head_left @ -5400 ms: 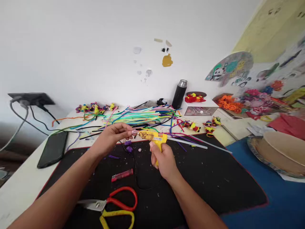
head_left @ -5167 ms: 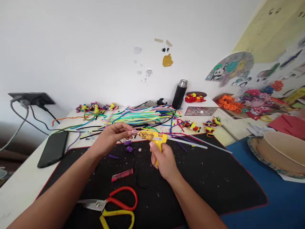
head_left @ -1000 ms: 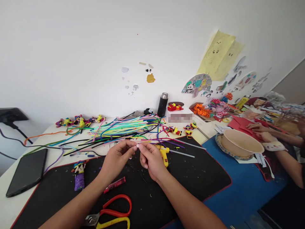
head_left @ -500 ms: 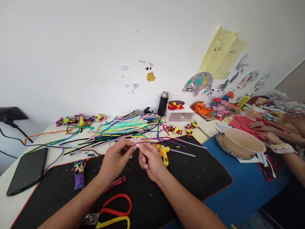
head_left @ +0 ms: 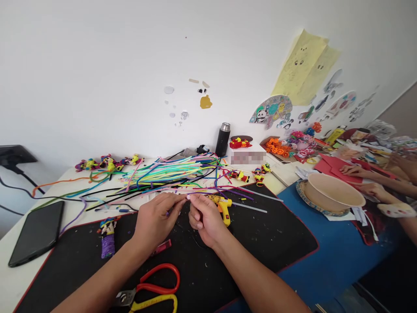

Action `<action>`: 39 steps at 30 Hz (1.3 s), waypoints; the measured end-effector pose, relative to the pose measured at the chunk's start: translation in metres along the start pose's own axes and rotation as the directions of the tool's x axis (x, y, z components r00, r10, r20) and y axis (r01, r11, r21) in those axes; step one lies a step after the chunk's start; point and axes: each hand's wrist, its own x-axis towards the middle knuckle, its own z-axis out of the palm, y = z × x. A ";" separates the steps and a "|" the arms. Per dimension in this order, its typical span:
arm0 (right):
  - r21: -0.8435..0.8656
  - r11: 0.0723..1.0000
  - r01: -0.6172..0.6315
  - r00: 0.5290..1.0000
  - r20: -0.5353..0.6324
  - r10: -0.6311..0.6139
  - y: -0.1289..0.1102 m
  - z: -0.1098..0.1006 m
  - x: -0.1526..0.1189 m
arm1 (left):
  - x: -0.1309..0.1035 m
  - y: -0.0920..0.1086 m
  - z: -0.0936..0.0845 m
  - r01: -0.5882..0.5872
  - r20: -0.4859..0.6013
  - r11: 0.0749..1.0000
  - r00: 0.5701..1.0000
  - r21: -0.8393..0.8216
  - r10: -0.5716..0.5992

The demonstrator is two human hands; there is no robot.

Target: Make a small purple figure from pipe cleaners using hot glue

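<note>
My left hand (head_left: 156,217) and my right hand (head_left: 206,218) meet over the black mat (head_left: 260,256), fingertips pinched close together. Something small and pale shows between the fingertips, too small to name; a bit of purple shows under the left fingers. Just behind my right hand lies a yellow glue gun (head_left: 225,209). A bundle of coloured pipe cleaners (head_left: 172,171) spreads beyond both hands. To the left lies a small figure with a purple wrapped body (head_left: 108,244). Scissors with red and yellow handles (head_left: 159,287) rest near my left forearm.
A black phone (head_left: 37,232) lies at the left edge. A black bottle (head_left: 223,140) stands by the wall, beside a white box (head_left: 246,156). At the right are a beige bowl (head_left: 335,191), red paper (head_left: 335,168) and another person's hands (head_left: 371,189).
My left hand has shifted slightly left and its fingers have curled in more. My right hand stays almost in place. The other person's lower hand and cuff have moved right.
</note>
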 end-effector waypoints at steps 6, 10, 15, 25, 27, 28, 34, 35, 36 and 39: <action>0.032 0.999 -0.017 1.000 0.010 0.016 -0.002 -0.001 -0.001 | -0.002 0.000 0.002 -0.095 0.064 0.991 0.994 0.097 0.089; 0.041 0.999 -0.024 1.000 0.012 0.024 -0.003 0.000 -0.002 | 0.001 -0.002 -0.002 0.036 0.109 0.999 0.993 0.039 -0.040; 0.005 1.000 0.004 1.000 -0.025 -0.004 -0.007 -0.007 -0.002 | 0.016 -0.023 -0.025 0.313 0.164 0.949 0.938 -0.021 -0.306; -0.209 0.975 0.073 0.995 -0.050 -0.085 0.004 -0.015 -0.006 | 0.007 -0.067 -0.021 0.103 0.504 0.867 0.778 0.487 -0.376; -0.211 0.975 0.063 0.996 -0.049 -0.075 0.008 -0.016 -0.006 | 0.002 -0.070 -0.015 0.061 0.535 0.860 0.760 0.507 -0.369; -0.212 0.976 0.057 0.996 -0.049 -0.069 0.009 -0.016 -0.006 | 0.000 -0.071 -0.013 0.050 0.550 0.862 0.750 0.505 -0.366; -0.220 0.975 0.042 0.998 -0.042 -0.052 0.012 -0.016 -0.005 | -0.008 -0.075 -0.003 0.080 0.596 0.884 0.711 0.460 -0.374; -0.223 0.974 0.041 0.998 -0.041 -0.052 0.012 -0.016 -0.005 | -0.009 -0.076 -0.002 0.095 0.589 0.890 0.717 0.446 -0.372; -0.227 0.973 0.041 0.998 -0.040 -0.051 0.013 -0.016 -0.005 | -0.009 -0.076 -0.002 0.111 0.580 0.895 0.726 0.432 -0.370; -0.246 0.969 0.039 0.998 -0.039 -0.050 0.014 -0.017 -0.005 | -0.004 -0.077 -0.004 0.198 0.534 0.900 0.748 0.388 -0.395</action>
